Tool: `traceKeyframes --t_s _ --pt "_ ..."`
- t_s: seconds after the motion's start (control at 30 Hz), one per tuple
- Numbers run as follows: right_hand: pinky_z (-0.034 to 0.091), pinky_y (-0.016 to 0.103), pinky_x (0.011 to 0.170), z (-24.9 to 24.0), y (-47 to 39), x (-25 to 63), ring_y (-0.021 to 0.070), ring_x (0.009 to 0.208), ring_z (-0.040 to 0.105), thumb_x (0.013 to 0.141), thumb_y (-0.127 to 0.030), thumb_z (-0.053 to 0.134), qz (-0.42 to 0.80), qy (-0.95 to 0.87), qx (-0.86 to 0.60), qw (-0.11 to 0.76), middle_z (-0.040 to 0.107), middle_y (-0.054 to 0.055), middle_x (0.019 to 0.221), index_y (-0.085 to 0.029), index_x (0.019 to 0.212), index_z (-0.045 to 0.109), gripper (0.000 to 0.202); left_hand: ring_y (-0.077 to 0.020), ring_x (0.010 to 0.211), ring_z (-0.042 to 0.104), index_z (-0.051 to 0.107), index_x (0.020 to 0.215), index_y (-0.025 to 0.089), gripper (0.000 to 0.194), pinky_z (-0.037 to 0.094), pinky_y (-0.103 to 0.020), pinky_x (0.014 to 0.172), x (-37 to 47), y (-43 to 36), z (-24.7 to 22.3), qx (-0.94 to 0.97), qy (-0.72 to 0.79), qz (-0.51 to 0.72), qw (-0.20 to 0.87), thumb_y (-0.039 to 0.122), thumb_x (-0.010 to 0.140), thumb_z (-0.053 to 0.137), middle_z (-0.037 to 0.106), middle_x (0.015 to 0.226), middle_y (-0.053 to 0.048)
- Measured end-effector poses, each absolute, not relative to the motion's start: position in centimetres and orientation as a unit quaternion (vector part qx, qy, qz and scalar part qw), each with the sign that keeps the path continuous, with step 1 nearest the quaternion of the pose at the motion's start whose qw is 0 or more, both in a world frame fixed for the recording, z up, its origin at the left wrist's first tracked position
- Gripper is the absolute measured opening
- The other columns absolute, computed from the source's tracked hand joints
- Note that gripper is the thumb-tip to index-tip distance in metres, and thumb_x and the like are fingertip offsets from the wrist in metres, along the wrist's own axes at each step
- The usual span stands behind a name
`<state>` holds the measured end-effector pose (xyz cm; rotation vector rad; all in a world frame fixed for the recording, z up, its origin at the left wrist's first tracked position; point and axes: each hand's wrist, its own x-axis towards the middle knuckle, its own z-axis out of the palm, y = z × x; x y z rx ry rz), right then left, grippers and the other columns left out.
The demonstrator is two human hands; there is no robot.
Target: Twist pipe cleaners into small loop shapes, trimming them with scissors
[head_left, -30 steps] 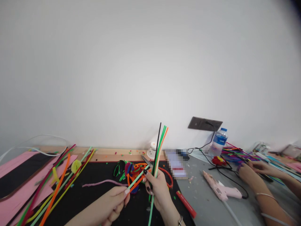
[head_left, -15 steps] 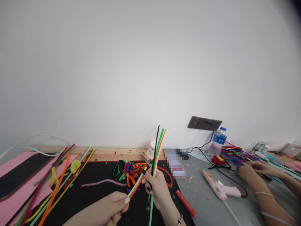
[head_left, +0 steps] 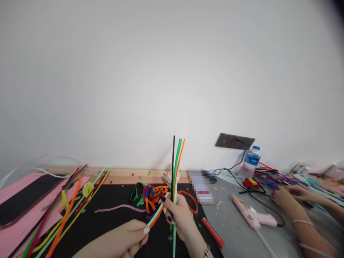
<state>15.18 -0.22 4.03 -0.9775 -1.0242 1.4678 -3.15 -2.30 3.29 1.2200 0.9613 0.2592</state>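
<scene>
My fingers pinch pipe cleaners over the black mat (head_left: 107, 200).
My left hand (head_left: 137, 233) pinches a mint-and-orange pair (head_left: 156, 216) between thumb and fingers; my right hand (head_left: 178, 215) grips its other end and an upright bundle (head_left: 176, 166) rising above my fingers.

Fuzzy craft stems, two groups. Upright bundle (head_left: 177, 161) stood in your right hand (head_left: 180, 214): one black stem at its left, bright green beside it, orange at the right, a pale length lower down. Tops fanned slightly apart; the black leaned least. A mint-green end hung below your grip. Second group: mint stem (head_left: 154, 215) and orange stem (head_left: 157, 217), side by side, touching, slanted up from your left hand (head_left: 136, 234) to your right fingertips. Both looked nearly straight between your hands, above the black mat (head_left: 113, 225).
</scene>
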Motion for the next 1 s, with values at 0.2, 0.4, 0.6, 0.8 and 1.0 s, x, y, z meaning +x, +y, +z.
traceKeyframes --t_s 0.2,0.4,0.6,0.8,1.0 --pt "0.015 0.015 0.03 3.8 0.4 15.5 0.001 0.031 0.027 0.065 -0.038 0.069 0.569 -0.381 -0.42 0.595 0.046 -0.006 0.043 -0.013 0.059 0.052 0.031 -0.004 0.035 0.014 0.046 0.074 0.022 0.041 0.01 -0.017 0.03 -3.0 -2.1 4.0 0.518 0.411 0.154 0.734 0.062 0.071 0.045 0.028 0.047 0.012" --pt "0.016 0.014 0.031 3.5 1.1 16.7 0.0019 0.032 0.028 0.062 -0.038 0.071 0.533 -0.334 -0.423 0.652 0.042 -0.007 0.042 -0.015 0.06 0.048 0.033 -0.0036 0.036 0.01 0.045 0.073 0.022 0.037 0.004 -0.018 0.032 -3.6 -1.9 3.5 0.47 0.425 0.16 0.757 0.059 0.071 0.049 0.028 0.048 0.012" --pt "0.017 0.013 0.031 3.3 1.5 17.6 0.0018 0.034 0.03 0.063 -0.036 0.071 0.506 -0.303 -0.414 0.694 0.044 -0.007 0.046 -0.016 0.063 0.047 0.031 -0.0031 0.037 0.01 0.044 0.074 0.022 0.039 0.002 -0.018 0.034 -4.8 -1.6 2.5 0.443 0.424 0.154 0.775 0.06 0.07 0.051 0.027 0.049 0.012" --pt "0.017 0.013 0.029 3.1 1.8 17.8 0.0017 0.032 0.03 0.059 -0.038 0.074 0.509 -0.297 -0.409 0.697 0.045 -0.007 0.044 -0.016 0.062 0.047 0.035 -0.004 0.039 0.012 0.052 0.074 0.018 0.042 0.009 -0.017 0.035 -5.5 -1.4 2.5 0.461 0.439 0.19 0.748 0.06 0.07 0.051 0.025 0.049 0.012" --pt "0.017 0.012 0.029 3.3 1.6 17.7 0.0012 0.032 0.029 0.06 -0.038 0.074 0.513 -0.3 -0.403 0.696 0.046 -0.008 0.044 -0.015 0.062 0.048 0.035 -0.0041 0.035 0.011 0.059 0.069 0.016 0.051 0.012 -0.018 0.032 -5.7 -1.0 3.0 0.48 0.472 0.186 0.716 0.065 0.068 0.045 0.023 0.043 0.012"
